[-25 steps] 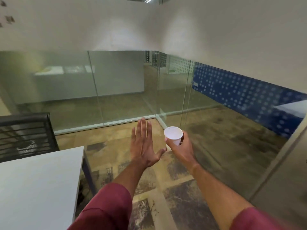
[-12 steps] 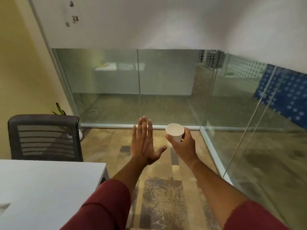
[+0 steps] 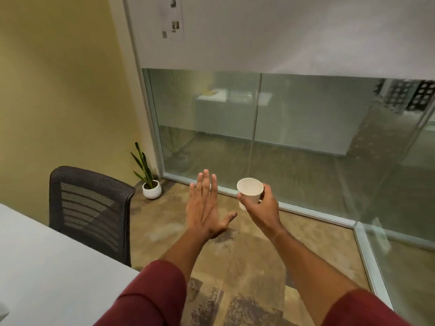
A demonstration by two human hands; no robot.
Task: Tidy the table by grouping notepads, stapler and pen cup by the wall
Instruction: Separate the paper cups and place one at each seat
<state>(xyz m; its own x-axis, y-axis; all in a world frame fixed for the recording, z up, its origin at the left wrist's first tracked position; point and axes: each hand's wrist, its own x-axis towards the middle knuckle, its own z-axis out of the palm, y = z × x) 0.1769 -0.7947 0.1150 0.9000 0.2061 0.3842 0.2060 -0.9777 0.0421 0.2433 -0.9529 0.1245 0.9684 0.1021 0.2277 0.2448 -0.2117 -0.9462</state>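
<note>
My right hand (image 3: 263, 209) grips a white paper cup (image 3: 250, 192) by its side, holding it upright in the air above the floor; the cup looks empty. My left hand (image 3: 207, 208) is stretched out flat beside it, fingers straight and together, holding nothing. The white table (image 3: 47, 267) lies at the lower left, well left of both hands. No notepads or stapler show in this view.
A black mesh chair (image 3: 90, 208) stands at the table's far side. A small potted plant (image 3: 150, 184) sits in the corner by the yellow wall (image 3: 58, 90). Glass partitions (image 3: 306, 142) run across the back and right. The floor is patterned carpet.
The view has swung left: the yellow wall, plant and more of the chair and table have come into sight. Both hands keep the same pose, the cup still held.
</note>
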